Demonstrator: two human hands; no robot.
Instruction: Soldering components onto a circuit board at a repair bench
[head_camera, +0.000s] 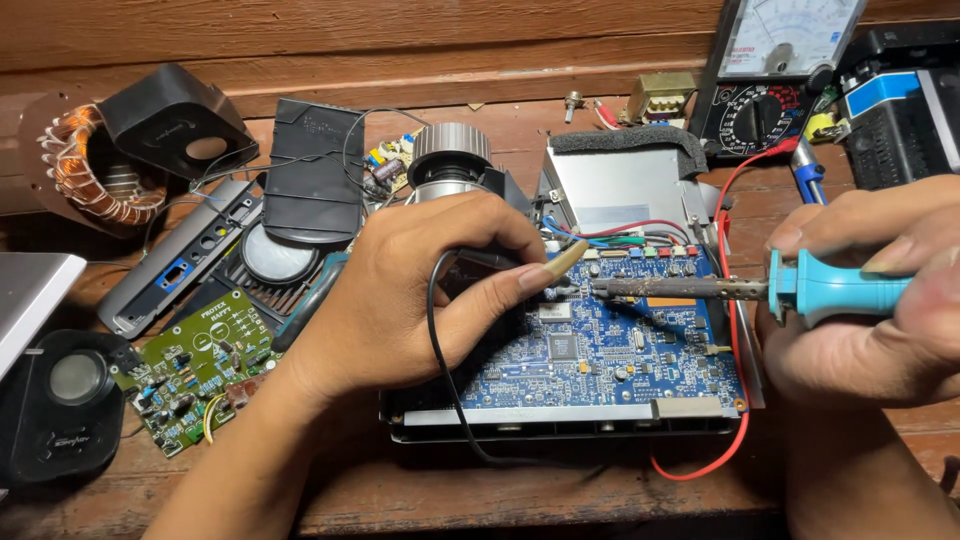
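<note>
Head view: the left hand (415, 290) rests on the open box w/ the blue circuit board (620, 340); its thumb & fingers pinch a small tan stick (566, 258), tip down on the board's top edge; a black wire (440, 340) loops from under this hand, down over the board's left side & off the front. The right hand (870, 300) is closed tight round the teal handle of a soldering iron (760, 289); the iron lies flat, pointing left, its dark tip just beside the tan stick, both meeting near the board's top middle. The blue board sits in a metal tray in the middle of the wood counter (560, 500); a red wire (725, 300) runs down its right side & curls under the front.

Left of it: a green circuit board (195, 370), a round black speaker (65, 400), a copper wire coil (85, 165), black plastic covers. At the back, right: a meter w/ a dial (775, 75); near it a black & blue box (900, 110).
</note>
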